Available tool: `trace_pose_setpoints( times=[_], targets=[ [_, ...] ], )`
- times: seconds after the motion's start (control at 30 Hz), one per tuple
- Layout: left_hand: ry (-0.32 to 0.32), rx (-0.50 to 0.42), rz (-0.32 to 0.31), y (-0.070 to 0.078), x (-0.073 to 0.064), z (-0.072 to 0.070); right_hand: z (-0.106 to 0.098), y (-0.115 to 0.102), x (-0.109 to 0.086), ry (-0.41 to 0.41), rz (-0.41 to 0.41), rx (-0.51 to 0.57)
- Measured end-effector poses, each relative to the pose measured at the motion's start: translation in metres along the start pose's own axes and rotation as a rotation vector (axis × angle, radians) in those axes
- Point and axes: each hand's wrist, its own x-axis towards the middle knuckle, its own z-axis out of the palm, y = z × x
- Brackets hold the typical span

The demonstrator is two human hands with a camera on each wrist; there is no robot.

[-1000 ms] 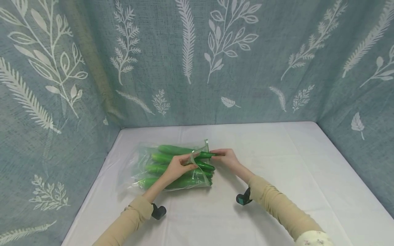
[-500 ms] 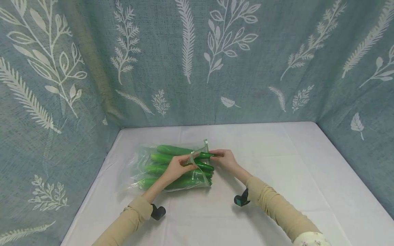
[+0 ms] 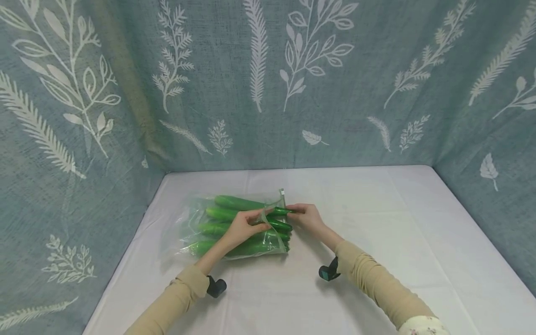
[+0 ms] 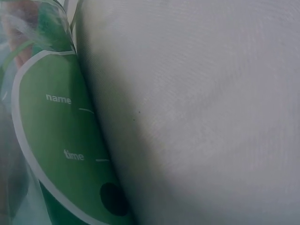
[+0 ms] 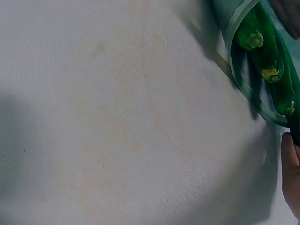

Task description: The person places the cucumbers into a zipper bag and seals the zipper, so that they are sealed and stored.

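Observation:
Several long green cucumbers [image 3: 215, 228] lie side by side in a clear zip bag [image 3: 177, 232], stem ends at its mouth on the right. My left hand [image 3: 242, 229] reaches over the bag and pinches the upper edge of that mouth, lifting it. At the rear of the opening, my right hand [image 3: 307, 216] holds the stem end of the rearmost cucumber [image 3: 238, 203], with its fingertips hidden behind it. In the right wrist view, stem ends [image 5: 255, 40] show inside the bag's rounded opening. A green label [image 4: 61, 126] marked "name" and "time" fills the left wrist view's side.
The bag lies on the left half of a white-covered table [image 3: 377, 223]. Patterned blue-green curtains [image 3: 259, 130] stand along the back and both sides. A small black wrist device [image 3: 216, 287] is on the left arm, another [image 3: 329, 270] on the right.
The right forearm has shifted very slightly left. Both hands keep the same hold, and the bag and cucumbers look nearly unchanged.

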Motion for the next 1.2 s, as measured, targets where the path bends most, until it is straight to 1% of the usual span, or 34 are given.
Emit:
trace_pose_setpoints(
  times=[0.03,0.07,0.17,0.43,0.6,0.67,0.77,0.87,0.93,1.07,1.13,1.17,1.2],
  targets=[
    [-0.003,0.005,-0.001,0.0,0.0,0.0,0.0,0.0,0.0,-0.005,0.001,0.0],
    [-0.008,0.01,0.008,-0.004,0.001,0.0,-0.001,0.0,-0.001,-0.01,0.004,-0.003],
    [-0.014,0.031,0.004,-0.004,0.002,0.0,-0.002,0.0,-0.002,-0.026,0.014,-0.001],
    [-0.041,0.081,-0.023,0.001,0.003,-0.001,-0.009,0.005,-0.003,-0.043,0.014,0.02],
    [-0.069,0.127,-0.036,0.005,0.004,-0.004,-0.019,0.005,-0.008,-0.078,0.019,0.025],
    [-0.088,0.149,-0.033,0.007,0.006,-0.005,-0.023,0.004,-0.012,-0.096,0.032,0.019],
    [-0.121,0.174,-0.012,0.01,0.007,-0.009,-0.028,0.004,-0.017,-0.118,0.057,0.008],
    [-0.144,0.177,0.0,0.012,0.009,-0.013,-0.032,0.004,-0.022,-0.136,0.093,-0.001],
    [-0.148,0.187,-0.003,0.015,0.01,-0.016,-0.034,0.004,-0.026,-0.157,0.118,0.007],
    [-0.16,0.238,-0.008,0.018,0.012,-0.022,-0.038,0.005,-0.034,-0.208,0.171,0.029],
    [-0.17,0.264,-0.011,0.02,0.014,-0.025,-0.039,0.005,-0.038,-0.252,0.184,0.051],
    [-0.174,0.282,-0.015,0.021,0.017,-0.026,-0.041,0.005,-0.04,-0.268,0.188,0.046],
    [-0.175,0.297,-0.023,0.023,0.019,-0.027,-0.042,0.006,-0.042,-0.288,0.195,0.064]
  ],
)
